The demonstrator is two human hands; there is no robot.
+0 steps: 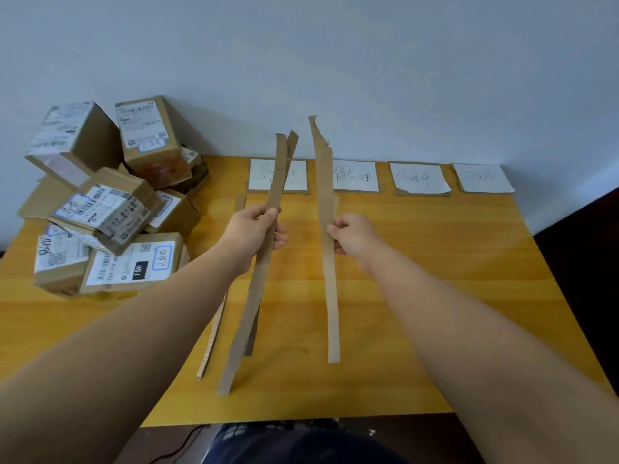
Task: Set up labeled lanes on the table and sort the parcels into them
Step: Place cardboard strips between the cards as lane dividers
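My left hand (256, 231) grips a pair of long cardboard strips (249, 306) held above the yellow table (435, 262). My right hand (355, 234) pinches one long cardboard strip (330, 296), held nearly upright over the table's middle. Another thin strip (211, 339) lies flat on the table beside my left forearm, and a short one (239, 202) lies near the back. Several white handwritten label cards (420, 179) lie in a row along the far edge. A heap of brown parcels (110, 209) with shipping labels is piled at the left.
The wall stands right behind the label cards and the parcels. The table's right edge drops to a dark floor (582, 262). A black cable (181, 443) runs on the floor below the front edge.
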